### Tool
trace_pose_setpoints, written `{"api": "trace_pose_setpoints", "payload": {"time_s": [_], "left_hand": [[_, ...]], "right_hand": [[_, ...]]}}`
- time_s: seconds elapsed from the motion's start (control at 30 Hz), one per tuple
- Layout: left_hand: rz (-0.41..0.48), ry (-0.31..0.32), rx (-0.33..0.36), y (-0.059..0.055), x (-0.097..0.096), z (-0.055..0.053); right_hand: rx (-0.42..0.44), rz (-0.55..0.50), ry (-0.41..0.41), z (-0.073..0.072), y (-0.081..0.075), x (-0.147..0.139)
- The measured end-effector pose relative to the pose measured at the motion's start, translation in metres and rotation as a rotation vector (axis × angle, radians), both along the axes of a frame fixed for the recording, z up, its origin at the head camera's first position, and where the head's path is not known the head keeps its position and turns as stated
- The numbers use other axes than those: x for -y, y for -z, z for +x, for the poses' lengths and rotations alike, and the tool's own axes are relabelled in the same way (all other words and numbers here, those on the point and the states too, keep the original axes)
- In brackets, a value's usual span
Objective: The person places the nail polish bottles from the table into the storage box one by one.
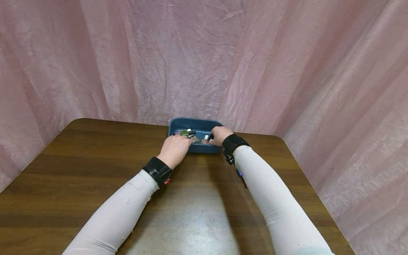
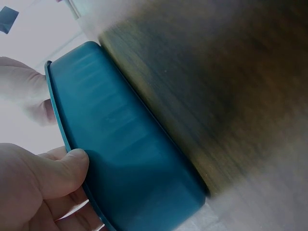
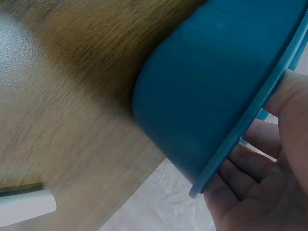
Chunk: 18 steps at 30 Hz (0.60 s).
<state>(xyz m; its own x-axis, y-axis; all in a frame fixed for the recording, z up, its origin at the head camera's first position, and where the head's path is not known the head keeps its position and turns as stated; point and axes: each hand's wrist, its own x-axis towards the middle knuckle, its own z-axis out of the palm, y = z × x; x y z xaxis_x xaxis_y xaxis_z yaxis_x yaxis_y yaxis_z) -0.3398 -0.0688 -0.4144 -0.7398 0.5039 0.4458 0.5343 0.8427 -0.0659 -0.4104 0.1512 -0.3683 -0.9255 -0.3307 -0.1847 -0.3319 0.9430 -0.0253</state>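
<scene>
A blue plastic basin (image 1: 194, 124) stands near the back of the table, holding several small nail polish bottles. My left hand (image 1: 175, 148) holds its near-left rim, the thumb (image 2: 72, 168) on the outer wall and the other fingers behind the rim. Close by the left fingers lie a green bottle (image 1: 184, 132) with a black cap and a clear glittery one (image 1: 194, 139). My right hand (image 1: 220, 135) reaches over the right rim, fingertips inside. A black cap (image 1: 211, 136) shows between its finger and thumb; I cannot tell whether they pinch it. Beside them is a white-capped bottle (image 1: 205, 139).
On the brown wooden table (image 1: 95, 170), a slim blue and black thing (image 1: 240, 173) lies partly under the right forearm. Its white end (image 3: 29, 207) appears in the right wrist view. A pink curtain (image 1: 191, 63) hangs behind the table and along its right side.
</scene>
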Motion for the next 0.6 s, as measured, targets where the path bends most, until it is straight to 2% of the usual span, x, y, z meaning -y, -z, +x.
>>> {"api": "trace_pose_setpoints", "payload": {"time_s": [0.37,0.6], "left_hand": [[-0.021,-0.017,0.024,-0.0011,-0.0007,0.0005],[-0.018,-0.013,0.018,-0.0004,-0.0001,0.0003]], "right_hand": [[0.019,0.011,0.012,-0.0028,0.0008,0.0028],[-0.008,0.015,-0.001,-0.0026,0.0032,0.0026]]}}
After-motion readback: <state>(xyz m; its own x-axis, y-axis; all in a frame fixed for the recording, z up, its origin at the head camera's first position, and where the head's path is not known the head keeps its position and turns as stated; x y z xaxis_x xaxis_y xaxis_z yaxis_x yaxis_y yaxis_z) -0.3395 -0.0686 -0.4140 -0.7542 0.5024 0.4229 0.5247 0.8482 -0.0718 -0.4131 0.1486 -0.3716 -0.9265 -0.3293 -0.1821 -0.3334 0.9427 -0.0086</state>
